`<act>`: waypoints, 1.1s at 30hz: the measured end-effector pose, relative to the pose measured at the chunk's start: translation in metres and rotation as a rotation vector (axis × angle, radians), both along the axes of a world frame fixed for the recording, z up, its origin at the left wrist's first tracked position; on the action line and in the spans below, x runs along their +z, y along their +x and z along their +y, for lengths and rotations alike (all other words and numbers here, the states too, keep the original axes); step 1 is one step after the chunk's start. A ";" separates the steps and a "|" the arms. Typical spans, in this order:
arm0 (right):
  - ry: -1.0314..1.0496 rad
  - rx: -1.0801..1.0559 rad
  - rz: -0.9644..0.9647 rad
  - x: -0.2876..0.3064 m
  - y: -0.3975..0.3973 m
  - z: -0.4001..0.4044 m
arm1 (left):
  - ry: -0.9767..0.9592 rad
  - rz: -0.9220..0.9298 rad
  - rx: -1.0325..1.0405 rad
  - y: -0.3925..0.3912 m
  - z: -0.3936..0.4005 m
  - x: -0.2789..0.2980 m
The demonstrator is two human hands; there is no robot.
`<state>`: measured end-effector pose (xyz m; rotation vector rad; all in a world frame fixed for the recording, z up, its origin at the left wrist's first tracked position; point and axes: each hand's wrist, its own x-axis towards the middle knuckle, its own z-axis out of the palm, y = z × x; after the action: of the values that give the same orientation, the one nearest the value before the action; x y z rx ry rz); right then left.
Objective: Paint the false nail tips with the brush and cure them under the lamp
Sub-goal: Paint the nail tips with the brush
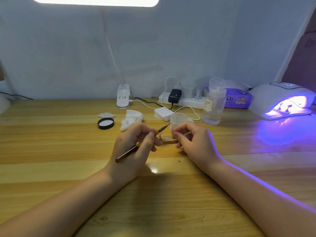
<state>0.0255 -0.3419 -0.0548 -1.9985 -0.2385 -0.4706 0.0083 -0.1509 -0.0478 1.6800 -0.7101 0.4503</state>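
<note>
My left hand (136, 147) grips a thin dark brush (136, 147), its tip (168, 124) pointing up and right toward a small pale nail tip (171, 128). My right hand (193, 142) pinches that nail tip on its stand between thumb and fingers. Between both hands a small wooden holder bar (169, 141) lies on the table with round metal spots and one more nail stand (160, 135). At the far right the white curing lamp (280, 98) glows violet, with two nail stands (284, 107) inside it.
A small open glass jar (178, 118) stands just behind the hands, its black lid (105, 123) to the left. Wipes (130, 119), a pad stack (163, 113), a clear pump bottle (213, 103), a power strip (181, 100), a tissue pack (237, 99) and a desk-lamp base (123, 98) line the back.
</note>
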 end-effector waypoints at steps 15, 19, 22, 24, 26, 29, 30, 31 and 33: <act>0.006 -0.022 0.003 0.003 -0.003 0.000 | 0.045 -0.031 0.018 -0.002 0.000 0.002; -0.013 -0.015 0.006 0.002 -0.002 0.000 | 0.061 -0.001 0.002 -0.002 -0.002 0.001; -0.020 -0.023 -0.002 0.002 -0.002 0.000 | 0.073 0.015 -0.014 -0.002 0.000 0.000; -0.020 -0.031 -0.012 0.002 -0.002 0.000 | 0.078 0.030 -0.023 -0.002 0.001 -0.001; -0.020 -0.032 -0.017 0.002 -0.002 0.000 | 0.072 0.031 -0.014 -0.002 0.002 -0.001; -0.013 -0.029 -0.003 0.002 -0.001 0.000 | 0.046 0.006 0.011 -0.002 0.001 0.000; -0.013 -0.029 0.001 0.002 -0.001 0.000 | 0.050 -0.003 0.017 -0.002 0.000 0.001; -0.016 -0.028 0.001 0.001 -0.001 0.000 | 0.060 -0.004 0.019 -0.002 -0.001 0.002; -0.023 -0.026 -0.002 0.001 -0.001 0.000 | 0.082 0.016 0.012 -0.001 -0.001 0.002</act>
<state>0.0241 -0.3420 -0.0536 -2.0257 -0.2200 -0.4890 0.0070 -0.1520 -0.0460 1.7636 -0.7160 0.4206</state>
